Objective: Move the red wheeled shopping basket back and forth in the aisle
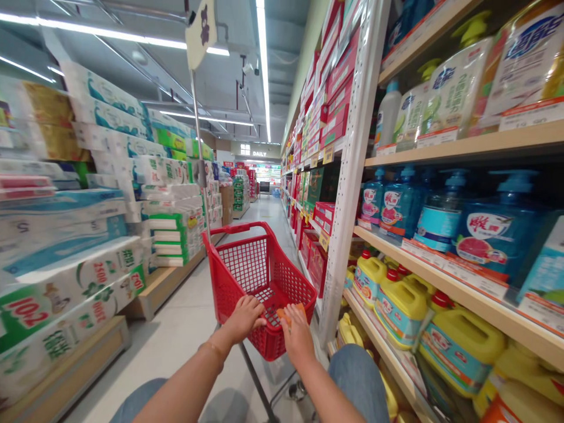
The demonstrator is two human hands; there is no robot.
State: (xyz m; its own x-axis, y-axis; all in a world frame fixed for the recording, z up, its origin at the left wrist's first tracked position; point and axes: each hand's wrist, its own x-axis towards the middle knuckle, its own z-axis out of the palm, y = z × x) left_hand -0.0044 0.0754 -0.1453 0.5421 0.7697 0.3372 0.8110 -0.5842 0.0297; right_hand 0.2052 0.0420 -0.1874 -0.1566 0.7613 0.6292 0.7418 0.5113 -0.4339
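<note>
A red plastic shopping cart with perforated basket walls stands in front of me, its basket showing nothing inside. My left hand rests on the near side of the basket, its fingers curled over the rim. Beside it, my right hand presses an orange cloth to the near right part of the same rim. The fingers partly cover the cloth. A metal pole rises from the cart's left side, carrying a cream sign with a bear on it.
At right, a shelf holds blue pump bottles and yellow detergent jugs, close to my right knee. A white perforated shelf post stands beside the cart. Tissue packs are stacked on wooden platforms at left. The aisle floor runs ahead.
</note>
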